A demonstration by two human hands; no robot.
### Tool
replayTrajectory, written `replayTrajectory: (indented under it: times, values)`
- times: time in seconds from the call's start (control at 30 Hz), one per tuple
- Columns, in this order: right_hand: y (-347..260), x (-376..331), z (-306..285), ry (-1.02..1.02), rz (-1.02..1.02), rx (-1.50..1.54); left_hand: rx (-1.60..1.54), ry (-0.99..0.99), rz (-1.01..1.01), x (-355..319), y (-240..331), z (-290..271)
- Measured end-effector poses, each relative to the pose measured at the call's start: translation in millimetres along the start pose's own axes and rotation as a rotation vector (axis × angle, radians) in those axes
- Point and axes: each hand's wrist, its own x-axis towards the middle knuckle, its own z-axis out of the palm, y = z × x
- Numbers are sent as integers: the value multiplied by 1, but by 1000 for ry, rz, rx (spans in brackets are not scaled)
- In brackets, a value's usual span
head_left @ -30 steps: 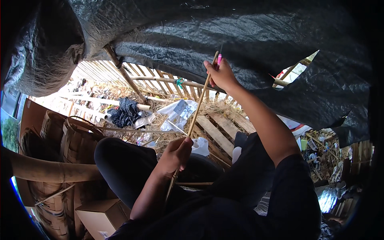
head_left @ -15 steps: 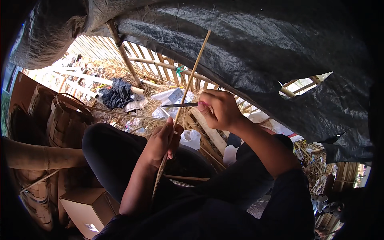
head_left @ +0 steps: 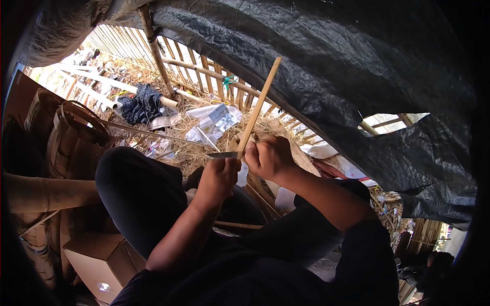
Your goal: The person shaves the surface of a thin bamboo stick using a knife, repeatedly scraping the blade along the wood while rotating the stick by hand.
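My left hand [head_left: 219, 176] is closed around the lower part of a pale bamboo strip [head_left: 261, 102], which slants up and away to the right. My right hand [head_left: 273, 157] grips a knife, its handle hidden inside the fist. The dark knife blade [head_left: 223, 154] points left and lies across the strip, just above my left fingers. Both hands are close together over my lap, the right thumb beside the strip. The strip's lower end is hidden behind my left hand.
Woven bamboo baskets [head_left: 76, 135] and a cardboard box [head_left: 99, 260] stand at left, near a thick bamboo pole [head_left: 51, 195]. A black tarp [head_left: 326, 66] hangs over the right side. Beyond my knees lie straw, plastic bags [head_left: 214, 122] and dark cloth [head_left: 143, 104], before a bamboo fence [head_left: 189, 61].
My right hand has come down and toward my left hand, bringing the knife lower along the strip. The strip has turned, showing a broader face. My left hand has shifted slightly right.
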Motion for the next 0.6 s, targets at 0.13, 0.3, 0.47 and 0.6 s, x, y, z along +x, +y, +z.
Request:
replayTrajectory:
  times: [0.13,0.3,0.47,0.6]
  values:
    - [0,6,-1,-48,-33,91,-38,-23,62,0,-5,-5]
    - [1,9,3,-15,-79,63,180,61,500,2,-13,-2]
    - [2,15,7,31,-73,10,135,58,170,1,5,-9]
    - [2,23,8,29,-64,-6,194,84,110,0,18,-12]
